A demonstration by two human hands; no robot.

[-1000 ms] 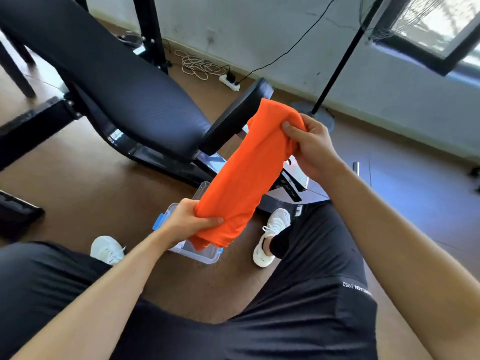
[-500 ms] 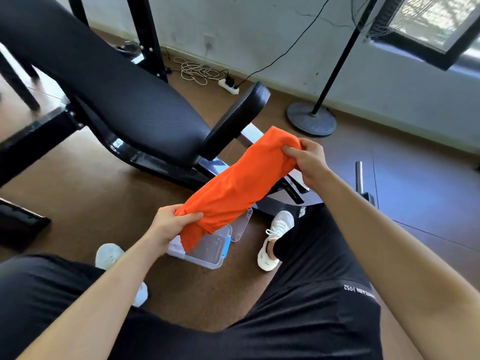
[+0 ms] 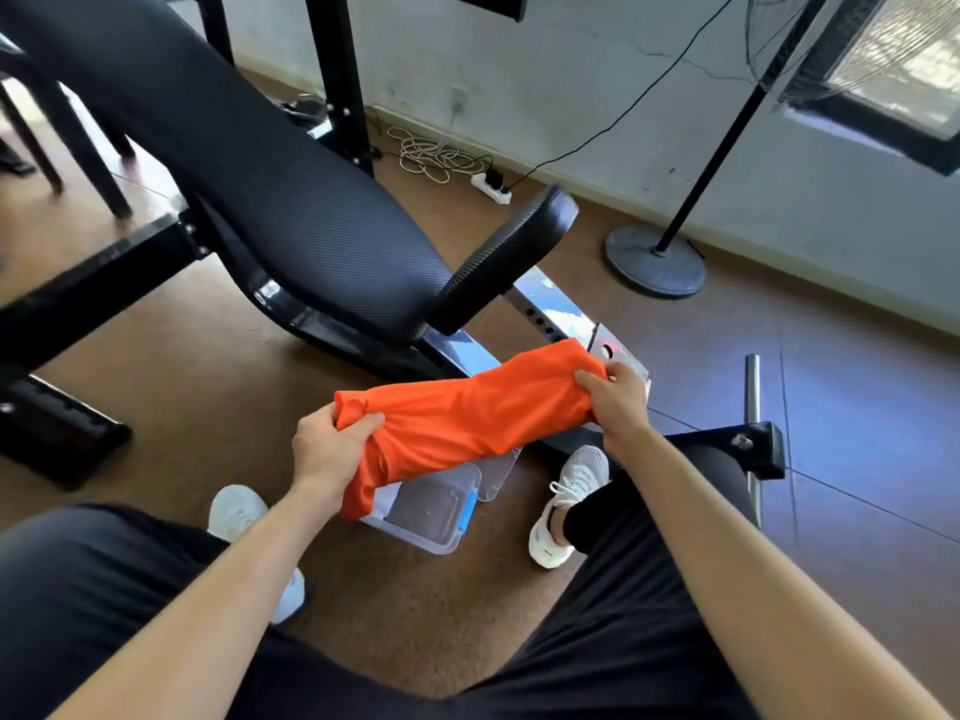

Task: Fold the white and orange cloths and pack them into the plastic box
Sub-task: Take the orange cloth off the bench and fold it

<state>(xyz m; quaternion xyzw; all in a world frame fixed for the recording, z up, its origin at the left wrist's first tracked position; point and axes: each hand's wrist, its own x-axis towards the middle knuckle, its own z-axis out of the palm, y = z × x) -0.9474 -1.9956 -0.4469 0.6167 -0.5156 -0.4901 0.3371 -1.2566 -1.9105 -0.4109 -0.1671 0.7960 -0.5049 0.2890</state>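
Note:
A folded orange cloth stretches almost level between my hands, above the floor. My left hand grips its left end, and that end's corner hangs down over the box. My right hand grips the right end. Below the cloth a clear plastic box with a blue latch stands on the floor between my feet. Something white shows at the box's left side, mostly hidden by the orange cloth. A clear lid leans beside the box on the right.
A black padded workout bench fills the left and centre, its steel frame running under the cloth. A fan stand with a round base is at the back right. A power strip and coiled cord lie by the wall. My white shoes flank the box.
Both hands have lowered the orange cloth from a steep diagonal to nearly level, down toward the box. The right hand dropped the most. The view tilted up a little.

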